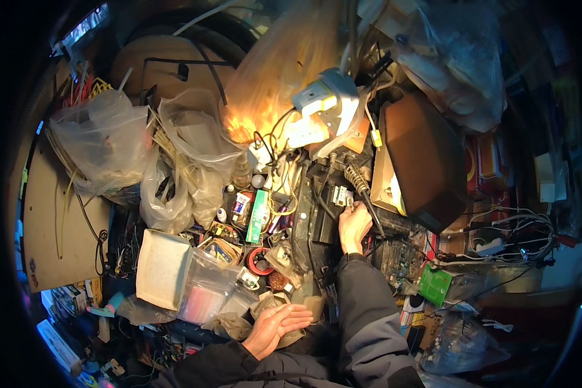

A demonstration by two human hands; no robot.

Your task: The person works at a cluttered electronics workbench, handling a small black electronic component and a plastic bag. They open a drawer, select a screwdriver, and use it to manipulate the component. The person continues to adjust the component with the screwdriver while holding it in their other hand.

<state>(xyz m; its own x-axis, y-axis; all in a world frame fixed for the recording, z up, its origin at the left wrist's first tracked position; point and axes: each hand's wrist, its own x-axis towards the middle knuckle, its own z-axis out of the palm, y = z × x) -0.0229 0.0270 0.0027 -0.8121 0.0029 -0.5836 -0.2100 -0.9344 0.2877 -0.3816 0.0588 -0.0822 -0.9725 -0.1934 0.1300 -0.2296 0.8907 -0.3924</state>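
My right hand (355, 226) reaches forward to a black box with a ribbed side (328, 223), its fingers curled at the box's far right corner. Whatever lies in those fingers is hidden or too small to name. Just beyond and to the right stands a coiled metal soldering iron holder (354, 176), with a dark iron or cord slanting down past my knuckles. Nearer to me, my left hand (275, 328) is held flat with its fingers stretched out and nothing in it. Beneath it are crumpled plastic bags (229, 325).
A lit lamp (330, 97) hangs over the far middle. Right of centre stands a large brown box (423, 161); tangled cables (517, 236) lie beyond it. At left are clear plastic bags (100, 142), an open pale carton (163, 268), a green box (258, 215) and a red spool (258, 260).
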